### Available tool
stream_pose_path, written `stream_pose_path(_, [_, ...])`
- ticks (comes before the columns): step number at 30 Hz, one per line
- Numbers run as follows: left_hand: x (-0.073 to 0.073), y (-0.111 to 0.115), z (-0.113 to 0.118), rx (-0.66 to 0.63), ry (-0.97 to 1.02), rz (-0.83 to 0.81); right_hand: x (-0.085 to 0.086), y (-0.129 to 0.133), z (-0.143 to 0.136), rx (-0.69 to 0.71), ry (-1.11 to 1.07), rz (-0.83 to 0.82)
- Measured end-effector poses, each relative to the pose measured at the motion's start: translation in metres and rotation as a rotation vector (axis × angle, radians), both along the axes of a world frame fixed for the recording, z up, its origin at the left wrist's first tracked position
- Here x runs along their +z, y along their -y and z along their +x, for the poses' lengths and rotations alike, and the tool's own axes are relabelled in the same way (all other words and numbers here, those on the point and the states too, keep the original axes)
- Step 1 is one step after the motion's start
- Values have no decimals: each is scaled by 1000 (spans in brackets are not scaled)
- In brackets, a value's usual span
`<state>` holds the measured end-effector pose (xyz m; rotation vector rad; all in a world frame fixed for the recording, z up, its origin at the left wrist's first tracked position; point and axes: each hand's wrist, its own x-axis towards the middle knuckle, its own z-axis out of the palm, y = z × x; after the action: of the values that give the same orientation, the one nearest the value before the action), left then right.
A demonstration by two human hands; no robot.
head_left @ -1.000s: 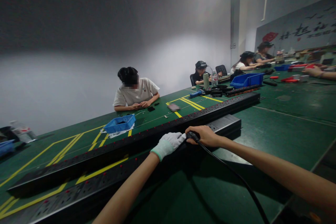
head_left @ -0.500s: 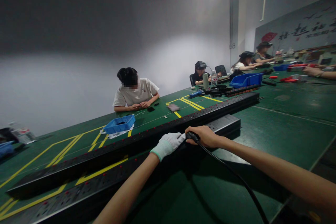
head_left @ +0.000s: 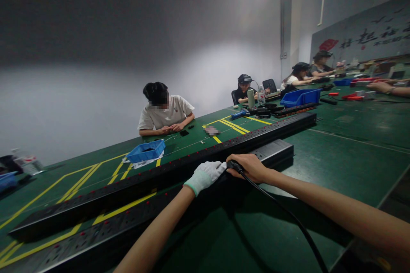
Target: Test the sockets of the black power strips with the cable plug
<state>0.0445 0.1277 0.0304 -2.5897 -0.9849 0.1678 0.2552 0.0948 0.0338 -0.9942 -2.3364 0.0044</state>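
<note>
A long black power strip [head_left: 137,214] with red dots and rows of sockets runs diagonally across the green table in front of me. My left hand [head_left: 206,175], in a pale glove with a mint cuff, is closed over this strip, fingertips close beside the plug. In my bare right hand [head_left: 251,167] is a black plug [head_left: 235,166], held against the strip's top; its prongs are hidden. A thick black cable [head_left: 290,214] trails from the plug down to the bottom right. Behind lies a second long power strip [head_left: 128,188], parallel to the first.
A light-blue tray [head_left: 145,152] sits past the far strip, near a seated co-worker [head_left: 169,113]. Farther right are a blue bin [head_left: 299,98], a blue-handled tool [head_left: 239,114], and a green bottle [head_left: 250,99]. More co-workers sit along the table [head_left: 361,136].
Almost nothing differs. Both hands stay in place on the near strip, with the plug still in the right hand.
</note>
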Motion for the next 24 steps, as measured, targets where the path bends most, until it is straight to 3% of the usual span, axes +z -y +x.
stream_pose_path(24, [-5,-1,-2,-25,5,52,2,1,0,-21,11,-35])
